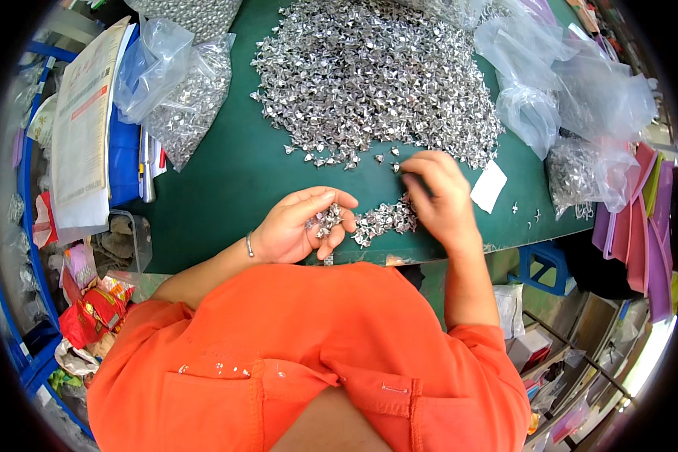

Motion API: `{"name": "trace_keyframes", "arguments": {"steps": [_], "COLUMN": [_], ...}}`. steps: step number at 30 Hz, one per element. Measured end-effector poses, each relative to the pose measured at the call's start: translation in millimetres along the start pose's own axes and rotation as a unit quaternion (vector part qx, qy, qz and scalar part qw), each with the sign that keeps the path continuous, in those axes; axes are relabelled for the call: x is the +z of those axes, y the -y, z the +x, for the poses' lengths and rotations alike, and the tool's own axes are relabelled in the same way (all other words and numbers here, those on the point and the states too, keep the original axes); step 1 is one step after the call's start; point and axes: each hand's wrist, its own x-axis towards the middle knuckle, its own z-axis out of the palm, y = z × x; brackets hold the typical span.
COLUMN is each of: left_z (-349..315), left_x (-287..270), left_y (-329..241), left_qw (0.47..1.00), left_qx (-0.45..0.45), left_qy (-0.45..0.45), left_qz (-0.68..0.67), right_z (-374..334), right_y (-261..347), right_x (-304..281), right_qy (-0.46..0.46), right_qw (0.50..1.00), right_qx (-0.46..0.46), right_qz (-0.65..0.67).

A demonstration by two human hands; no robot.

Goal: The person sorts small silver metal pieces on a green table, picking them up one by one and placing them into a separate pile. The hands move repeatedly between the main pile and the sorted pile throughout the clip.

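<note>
My left hand (301, 224) is turned palm up, its fingers curled around several small silver metal pieces (326, 221). My right hand (438, 194) is slightly blurred, with fingers bent and thumb drawn in close. Its fingertips hover by a few loose pieces just in front of the big heap; what they hold, if anything, is too small to make out. A small pile of the same shiny pieces (384, 223) lies between my hands at the near table edge. Beyond them a large heap of such pieces (377, 83) covers the far middle of the green table (203, 203).
Clear bags of metal pieces (192, 102) lie at the far left, and more plastic bags (580, 98) at the right. A white paper slip (489, 187) sits right of my right hand. Left stand a blue tray with papers (90, 128) and a clear box (128, 241). A blue stool (544, 267) is below.
</note>
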Motion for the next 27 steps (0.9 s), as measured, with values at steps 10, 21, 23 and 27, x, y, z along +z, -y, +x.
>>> {"name": "trace_keyframes", "arguments": {"steps": [10, 21, 23, 27], "left_z": [-1, -2, -2, 0], "left_x": [0, -1, -3, -2], "left_y": [3, 3, 4, 5], "left_qw": [1.000, 1.000, 1.000, 1.000], "left_qx": [0.011, 0.013, 0.017, 0.018], "left_qy": [-0.010, -0.009, -0.008, -0.006], "left_qz": [0.003, -0.001, -0.005, -0.008], "right_z": [7, -5, -5, 4], "right_y": [0, -9, -8, 4], "right_x": [8, 10, 2, -12], "right_qy": [0.004, 0.003, 0.039, 0.127], "right_qw": [0.993, 0.999, 0.996, 0.982], "right_qx": [0.108, 0.021, 0.075, 0.069], "right_qz": [-0.037, -0.024, 0.036, 0.121]}}
